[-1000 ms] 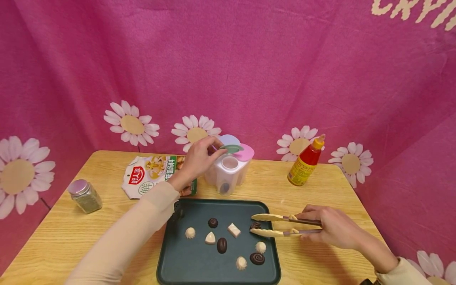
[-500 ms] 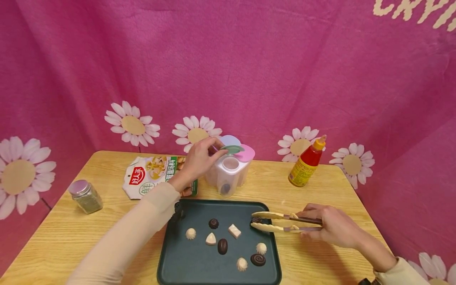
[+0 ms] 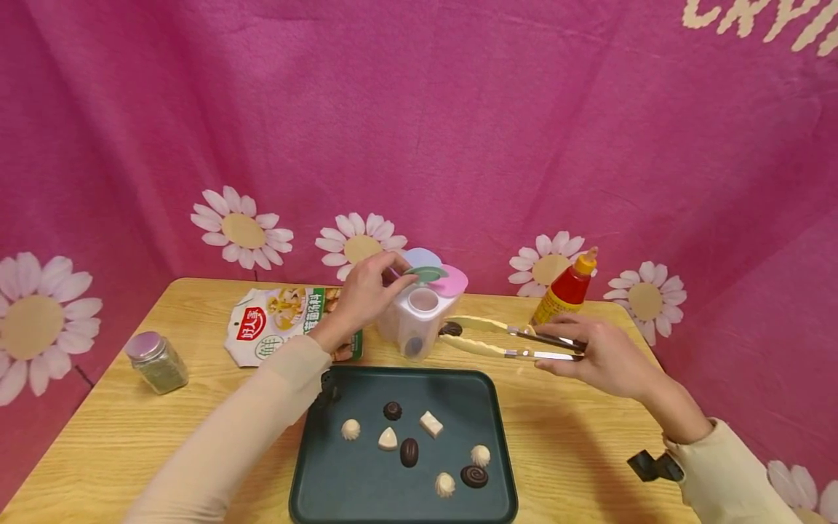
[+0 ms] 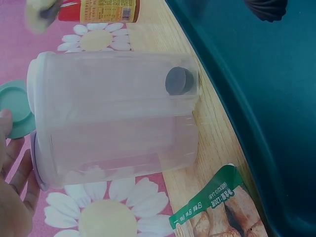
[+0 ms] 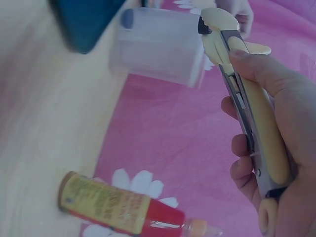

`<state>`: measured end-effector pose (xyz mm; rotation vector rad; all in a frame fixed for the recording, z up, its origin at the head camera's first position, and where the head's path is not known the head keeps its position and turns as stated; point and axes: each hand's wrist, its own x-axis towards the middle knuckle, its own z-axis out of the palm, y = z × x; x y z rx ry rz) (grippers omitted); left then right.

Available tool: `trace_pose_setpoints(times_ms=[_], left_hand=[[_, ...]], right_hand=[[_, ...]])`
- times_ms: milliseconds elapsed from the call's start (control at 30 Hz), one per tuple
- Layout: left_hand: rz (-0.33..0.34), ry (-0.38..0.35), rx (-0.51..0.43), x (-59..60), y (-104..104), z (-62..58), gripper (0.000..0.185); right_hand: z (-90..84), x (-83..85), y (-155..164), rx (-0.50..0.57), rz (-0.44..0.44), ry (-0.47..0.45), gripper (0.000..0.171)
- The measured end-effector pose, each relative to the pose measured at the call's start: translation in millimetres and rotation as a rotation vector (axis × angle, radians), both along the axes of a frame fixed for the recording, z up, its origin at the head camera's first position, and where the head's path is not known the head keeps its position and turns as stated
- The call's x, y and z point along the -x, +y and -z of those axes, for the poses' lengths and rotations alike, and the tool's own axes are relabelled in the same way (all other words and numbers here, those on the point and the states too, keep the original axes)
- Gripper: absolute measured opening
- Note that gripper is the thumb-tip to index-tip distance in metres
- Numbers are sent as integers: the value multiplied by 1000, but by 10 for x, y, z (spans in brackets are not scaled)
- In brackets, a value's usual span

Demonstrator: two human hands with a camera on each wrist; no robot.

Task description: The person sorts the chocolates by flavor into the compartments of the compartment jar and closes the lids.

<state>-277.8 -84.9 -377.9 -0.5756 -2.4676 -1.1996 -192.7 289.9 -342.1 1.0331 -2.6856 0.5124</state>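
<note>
My left hand [image 3: 366, 295] pinches the round green lid [image 3: 427, 274] at the top of a clear plastic container [image 4: 113, 84], holding it raised beside the round opening. A dark piece [image 4: 179, 80] lies at the bottom of that compartment. My right hand [image 3: 605, 356] grips a pair of tongs [image 3: 481, 348] with cream tips, and a dark chocolate [image 3: 450, 329] is held between them. These tips are just right of the container, below its opening. On the dark green tray [image 3: 353, 487] lie several dark and white chocolates, among them a swirled oval one [image 3: 474, 477].
A red sauce bottle [image 3: 571, 286] with a yellow cap stands behind my right hand. Under my left forearm lies a printed food packet [image 3: 281, 313]. A spice jar [image 3: 157, 362] with a purple lid is at the left. A pink flowered cloth [image 3: 419, 131] hangs behind the table.
My right hand has raised the tongs from the tray's right side up and left to the container, taking the dark chocolate along. My left hand has stayed at the lid.
</note>
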Motion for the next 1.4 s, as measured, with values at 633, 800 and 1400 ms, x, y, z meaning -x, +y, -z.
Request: trace_pose_setpoints(times_ms=[633,800,1400], left_hand=[[-11,-15,16,-35,-4,-20,18],[-9,-9,13,-39,-7,-24,18],[-2,3,12,-8,12,-8,16]], right_hand=[[-194,426,-302,27,28,-89,51],[-204,435,-314,22,42,-128,54],[-102,-356,218,0,16,-6,53]])
